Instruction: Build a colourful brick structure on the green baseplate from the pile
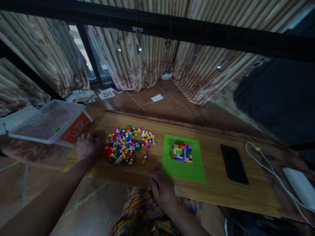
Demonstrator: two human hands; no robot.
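Observation:
A heap of small coloured bricks [126, 144] lies on a low wooden board [216, 190]. To its right sits a green baseplate [190, 167] with a small multicoloured brick build [182, 152] on it. My left hand [88, 146] rests on the board just left of the heap, fingers curled, with nothing visible in it. At the board's near edge my right hand [161, 188] lies beside the baseplate's front left corner, fingers curled down; whether it holds anything is hidden.
A clear plastic box with an orange label [52, 123] stands left of the board. A black phone [233, 164] lies right of the baseplate, then a white cable [268, 168] and a white device [299, 185]. Curtains hang behind; papers lie on the tiled floor.

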